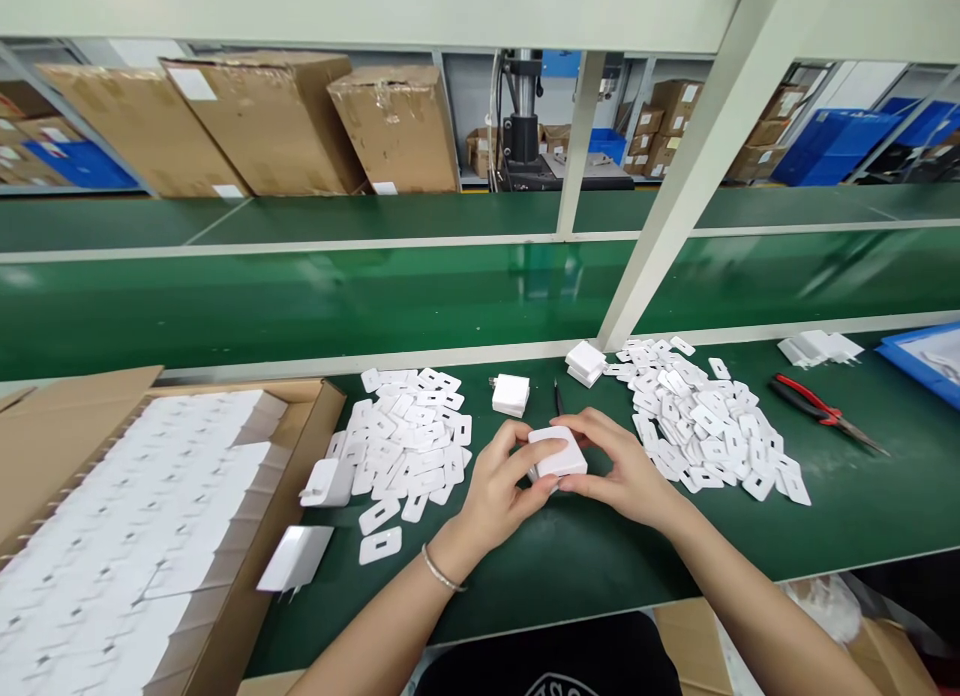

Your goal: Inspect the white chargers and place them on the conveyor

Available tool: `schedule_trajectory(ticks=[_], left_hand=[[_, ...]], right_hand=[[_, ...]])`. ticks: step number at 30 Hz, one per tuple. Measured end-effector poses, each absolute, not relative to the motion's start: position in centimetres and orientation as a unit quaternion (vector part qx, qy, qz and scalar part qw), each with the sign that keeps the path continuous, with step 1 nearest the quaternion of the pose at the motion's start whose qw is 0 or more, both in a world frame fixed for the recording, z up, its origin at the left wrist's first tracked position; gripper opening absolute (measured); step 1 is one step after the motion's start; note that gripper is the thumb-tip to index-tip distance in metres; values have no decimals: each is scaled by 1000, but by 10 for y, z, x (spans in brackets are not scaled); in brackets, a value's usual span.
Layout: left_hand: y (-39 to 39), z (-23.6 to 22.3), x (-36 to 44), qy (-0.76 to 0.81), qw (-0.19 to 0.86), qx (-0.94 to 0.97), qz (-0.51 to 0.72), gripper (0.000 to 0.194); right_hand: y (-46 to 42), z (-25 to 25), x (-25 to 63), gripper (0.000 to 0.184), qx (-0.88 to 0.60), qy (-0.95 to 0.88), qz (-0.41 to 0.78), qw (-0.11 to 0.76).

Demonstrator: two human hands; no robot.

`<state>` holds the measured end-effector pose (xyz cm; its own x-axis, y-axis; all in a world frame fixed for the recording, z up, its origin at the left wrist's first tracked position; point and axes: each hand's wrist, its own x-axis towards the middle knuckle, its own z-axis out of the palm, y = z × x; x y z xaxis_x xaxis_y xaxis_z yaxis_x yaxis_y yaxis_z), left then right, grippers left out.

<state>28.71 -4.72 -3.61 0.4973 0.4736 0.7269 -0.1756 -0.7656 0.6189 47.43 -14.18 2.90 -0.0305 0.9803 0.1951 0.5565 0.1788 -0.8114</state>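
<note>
Head view shows both hands grasping one white charger block (558,453) just above the green bench (862,506): left hand (500,486) grips its left side, right hand (619,466) covers its right. Piles of white plates (409,441) lie on either side, red-handled pliers (821,413) further right.

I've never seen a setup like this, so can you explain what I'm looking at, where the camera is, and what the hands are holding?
The one picture comes from a camera worn on a person's head, looking down at their own bare hands. The left hand and right hand together hold a small white block above a green bench. Two heaps of flat white pieces lie either side, with red-handled pliers to the right and a cardboard box of white parts to the left.
</note>
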Motion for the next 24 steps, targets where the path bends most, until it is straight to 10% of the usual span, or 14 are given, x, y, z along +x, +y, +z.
schedule_trajectory(ticks=[24], left_hand=[[-48, -33, 288, 91, 322, 806, 488, 31]], right_hand=[[-143, 29, 481, 49, -537, -689, 295, 387]])
